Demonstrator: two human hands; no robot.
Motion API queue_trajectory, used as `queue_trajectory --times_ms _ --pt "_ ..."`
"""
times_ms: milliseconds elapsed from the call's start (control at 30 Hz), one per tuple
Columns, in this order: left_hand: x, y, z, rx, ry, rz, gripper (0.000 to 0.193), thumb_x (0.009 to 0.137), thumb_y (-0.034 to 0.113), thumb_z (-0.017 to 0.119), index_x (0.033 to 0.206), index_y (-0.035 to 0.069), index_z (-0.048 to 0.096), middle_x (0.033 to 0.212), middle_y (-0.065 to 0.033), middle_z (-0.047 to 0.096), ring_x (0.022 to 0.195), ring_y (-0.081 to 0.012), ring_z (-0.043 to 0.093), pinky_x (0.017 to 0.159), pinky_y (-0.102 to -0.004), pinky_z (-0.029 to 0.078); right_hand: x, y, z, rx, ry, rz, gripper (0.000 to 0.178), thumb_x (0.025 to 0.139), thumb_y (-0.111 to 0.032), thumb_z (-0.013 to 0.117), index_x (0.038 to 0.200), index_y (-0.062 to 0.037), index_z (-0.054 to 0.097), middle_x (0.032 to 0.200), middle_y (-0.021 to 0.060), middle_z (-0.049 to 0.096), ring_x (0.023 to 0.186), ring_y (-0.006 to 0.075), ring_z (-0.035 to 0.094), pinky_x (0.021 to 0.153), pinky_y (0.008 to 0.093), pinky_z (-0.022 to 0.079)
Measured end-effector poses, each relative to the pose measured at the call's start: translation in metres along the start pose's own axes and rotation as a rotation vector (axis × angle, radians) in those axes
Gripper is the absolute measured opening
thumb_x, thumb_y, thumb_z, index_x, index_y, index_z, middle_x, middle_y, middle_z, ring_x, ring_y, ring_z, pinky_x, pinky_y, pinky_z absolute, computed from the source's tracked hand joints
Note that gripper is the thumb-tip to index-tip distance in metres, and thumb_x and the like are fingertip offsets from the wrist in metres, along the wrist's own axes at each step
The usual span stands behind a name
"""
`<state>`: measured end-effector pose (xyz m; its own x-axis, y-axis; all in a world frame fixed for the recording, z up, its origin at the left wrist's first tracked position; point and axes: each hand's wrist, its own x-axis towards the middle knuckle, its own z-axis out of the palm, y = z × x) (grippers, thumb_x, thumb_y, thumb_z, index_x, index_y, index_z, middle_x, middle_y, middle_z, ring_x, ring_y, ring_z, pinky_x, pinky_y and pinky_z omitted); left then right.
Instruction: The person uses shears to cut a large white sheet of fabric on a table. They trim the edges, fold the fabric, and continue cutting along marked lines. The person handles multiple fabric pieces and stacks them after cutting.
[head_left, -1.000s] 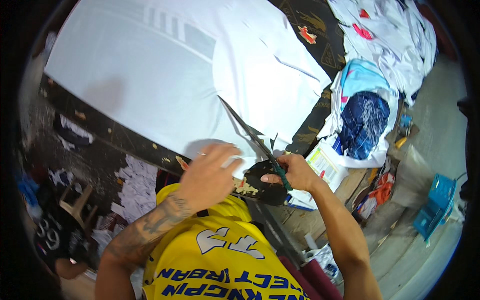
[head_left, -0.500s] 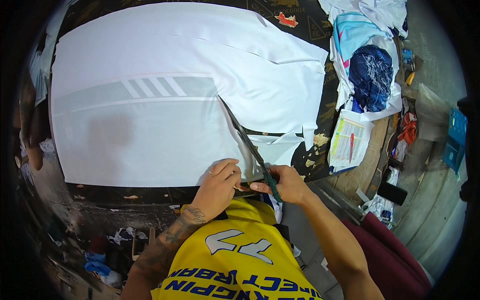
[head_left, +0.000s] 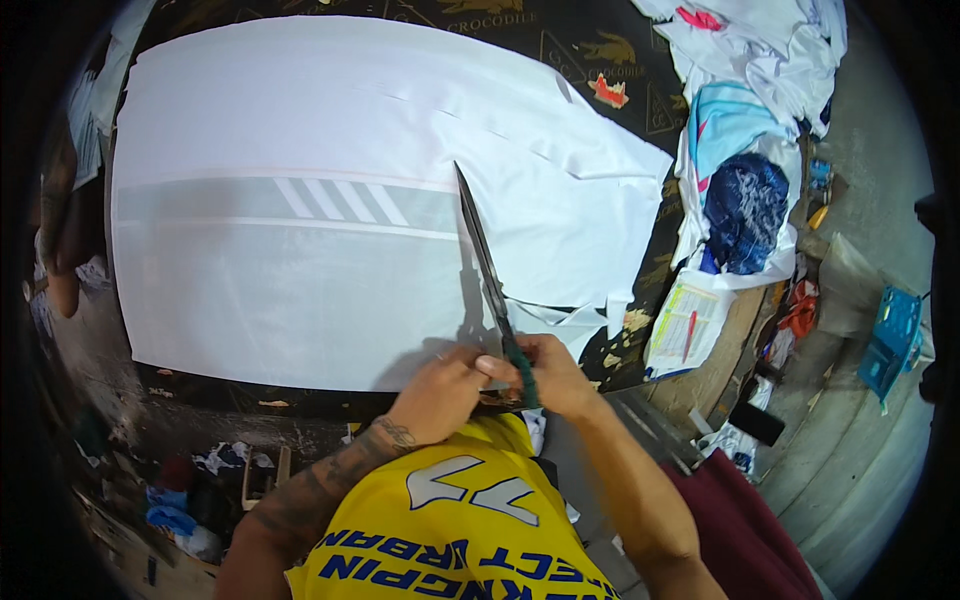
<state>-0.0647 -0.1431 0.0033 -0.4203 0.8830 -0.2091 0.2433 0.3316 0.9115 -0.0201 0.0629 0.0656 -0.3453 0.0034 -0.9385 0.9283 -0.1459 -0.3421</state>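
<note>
My R hand is wrapped round the green-bound handle of the shears, near side of the table, a bit R of its middle. L hand is right beside it, fingertips bunched up close to my R thumb; can't tell if they're pinching anything. Shears' long axis runs near to far, tip leaning slightly L, blades looking pressed tog. over the white cloth, tip just past the R end of the striped band; can't tell if the blades touch the fabric. I'd guess the shears are stiff & fairly heavy, prob. tip-heavy w/ blades that long, so best held by the bound grips, fingers off the edges. Cloth looks thin, soft, light, maybe a bit slippery; it creases at far R, so I'd take it by an edge, flat-handed, w/o dragging. Its long side goes L–R, roughly across the shears, & the band runs the same way.
</note>
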Motion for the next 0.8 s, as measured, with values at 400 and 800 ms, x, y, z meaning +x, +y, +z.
queue_trajectory --times_ms 400,800 --pt "0.051 -0.041 -0.040 0.742 0.557 -0.065 0.045 0.087 0.027 0.066 0.129 0.012 0.067 0.139 -0.0043 0.061 0.134 -0.0238 0.053 0.112 -0.0499 0.036 0.078 -0.176 -0.149 -1.384 -0.281 -0.313 0.070 0.086 -0.069 0.083 0.104 -0.0026 0.070 0.075 0.0094 0.058 0.079 0.0243 0.058 0.078 0.0399 0.049" --pt "0.051 -0.043 -0.038 0.739 0.589 -0.036 0.052 0.082 0.031 0.071 0.130 0.012 0.068 0.140 -0.0043 0.062 0.134 -0.0249 0.054 0.112 -0.0512 0.038 0.091 -0.210 -0.076 -1.463 -0.245 -0.228 0.071 0.079 -0.072 0.087 0.079 -0.0038 0.067 0.068 0.0053 0.056 0.068 0.0205 0.055 0.066 0.0395 0.046"
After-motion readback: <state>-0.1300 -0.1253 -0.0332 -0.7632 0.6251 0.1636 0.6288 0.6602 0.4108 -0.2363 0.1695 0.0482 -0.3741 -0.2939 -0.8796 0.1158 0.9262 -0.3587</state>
